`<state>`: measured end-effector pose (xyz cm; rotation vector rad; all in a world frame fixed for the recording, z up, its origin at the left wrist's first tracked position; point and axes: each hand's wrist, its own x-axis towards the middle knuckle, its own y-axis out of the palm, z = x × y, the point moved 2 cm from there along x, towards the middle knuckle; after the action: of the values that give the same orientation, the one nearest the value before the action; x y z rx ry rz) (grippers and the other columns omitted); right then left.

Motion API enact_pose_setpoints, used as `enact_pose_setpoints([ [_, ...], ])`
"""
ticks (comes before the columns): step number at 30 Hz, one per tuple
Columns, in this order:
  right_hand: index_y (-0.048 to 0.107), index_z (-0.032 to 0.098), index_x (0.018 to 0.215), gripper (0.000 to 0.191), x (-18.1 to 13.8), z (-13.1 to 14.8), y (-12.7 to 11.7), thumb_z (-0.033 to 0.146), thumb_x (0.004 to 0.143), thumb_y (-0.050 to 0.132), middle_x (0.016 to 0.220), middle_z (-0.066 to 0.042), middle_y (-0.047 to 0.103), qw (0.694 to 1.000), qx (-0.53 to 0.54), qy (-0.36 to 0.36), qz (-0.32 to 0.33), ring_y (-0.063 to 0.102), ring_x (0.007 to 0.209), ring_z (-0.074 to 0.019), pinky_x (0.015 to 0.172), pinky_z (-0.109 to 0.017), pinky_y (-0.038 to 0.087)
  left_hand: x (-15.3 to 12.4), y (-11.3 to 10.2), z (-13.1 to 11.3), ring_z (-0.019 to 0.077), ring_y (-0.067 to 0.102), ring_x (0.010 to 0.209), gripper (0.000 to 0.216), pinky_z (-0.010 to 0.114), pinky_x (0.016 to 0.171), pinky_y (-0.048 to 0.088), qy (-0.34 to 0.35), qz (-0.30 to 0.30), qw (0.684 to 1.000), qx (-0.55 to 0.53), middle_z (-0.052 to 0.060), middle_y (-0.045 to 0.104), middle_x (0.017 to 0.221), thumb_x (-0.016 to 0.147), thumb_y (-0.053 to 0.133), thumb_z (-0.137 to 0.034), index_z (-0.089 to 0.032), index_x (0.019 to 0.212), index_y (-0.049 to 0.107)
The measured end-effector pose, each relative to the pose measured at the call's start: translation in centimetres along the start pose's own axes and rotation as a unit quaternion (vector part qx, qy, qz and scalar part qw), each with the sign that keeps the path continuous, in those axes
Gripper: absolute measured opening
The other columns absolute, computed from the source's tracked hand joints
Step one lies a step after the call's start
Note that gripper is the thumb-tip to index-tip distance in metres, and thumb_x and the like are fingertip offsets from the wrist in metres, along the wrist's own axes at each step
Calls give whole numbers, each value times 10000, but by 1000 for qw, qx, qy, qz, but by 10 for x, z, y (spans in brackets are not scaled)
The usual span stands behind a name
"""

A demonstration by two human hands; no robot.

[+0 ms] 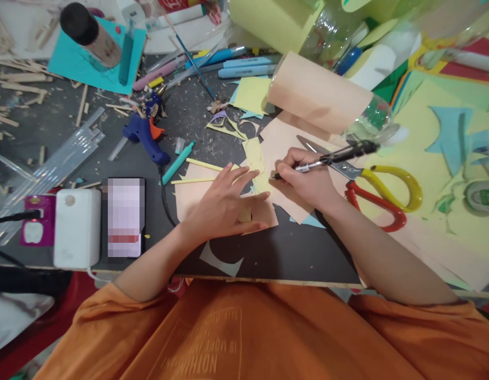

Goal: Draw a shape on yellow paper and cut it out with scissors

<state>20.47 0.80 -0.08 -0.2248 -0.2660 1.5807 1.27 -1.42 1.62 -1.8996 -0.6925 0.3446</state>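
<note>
Yellow paper lies just left of your right hand, which clamps a slanting pen; your left hand rests spread.

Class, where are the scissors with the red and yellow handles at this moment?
In the head view, the scissors lie right of centre on peach paper, close beside the right hand, which holds a pen.

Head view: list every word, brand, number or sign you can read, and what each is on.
"NOTHIN" (ending unclear), upside down on the orange shirt.
"IS MORE" (rest unclear), upside down on the same orange shirt.
Too small or blurred: another shirt line, and markings on the pen, light-blue markers, dark-capped bottle and round green-and-white item.
Phone screen: pixelated, unreadable.
</note>
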Motion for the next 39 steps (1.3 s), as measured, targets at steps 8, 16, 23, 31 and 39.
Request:
enact_pose_setpoints([
  [8, 372, 214, 530, 297, -2, 2, -3, 147, 761, 547, 505, 60, 442, 1000, -6, 23, -10, 419, 505, -93, 535, -270, 321, -2, 5, 3, 370, 364, 1377, 590, 637, 1111, 257, -16, -1, 1000, 11, 160, 432, 1465, 858, 459, -645, -276, 1307, 562],
  [16, 376, 210, 518, 304, -1, 1, -1, 118, 742, 559, 506, 60, 442, 1000, -20, 5, 1, 405, 500, -93, 531, -270, 325, -2, 5, 3, 359, 338, 1405, 553, 629, 1131, 233, -28, 8, 999, -17, 135, 420, 1495, 853, 481, -635, -292, 1273, 592],
  [23, 404, 204, 504, 289, 0, 2, -1, 125, 733, 562, 505, 57, 461, 1000, -21, -14, -6, 415, 499, -91, 534, -264, 325, -1, 5, 3, 366, 333, 1412, 550, 638, 1130, 228, -33, 18, 999, -25, 140, 411, 1506, 850, 483, -638, -293, 1258, 614],
  [31, 362, 214, 536, 304, -2, -2, -2, 141, 766, 548, 520, 60, 424, 1000, -8, -2, -12, 406, 514, -96, 540, -270, 330, -1, 4, 4, 381, 339, 1412, 581, 645, 1114, 248, -22, 15, 1000, -7, 183, 446, 1474, 869, 454, -633, -256, 1287, 597],
  [39, 376, 213, 502, 313, 0, 3, -1, 122, 742, 554, 498, 57, 440, 1000, -20, -8, -6, 408, 501, -97, 530, -270, 328, -2, 5, 5, 367, 342, 1414, 539, 637, 1124, 246, -27, 7, 1000, -3, 149, 459, 1474, 856, 501, -612, -272, 1258, 615],
])
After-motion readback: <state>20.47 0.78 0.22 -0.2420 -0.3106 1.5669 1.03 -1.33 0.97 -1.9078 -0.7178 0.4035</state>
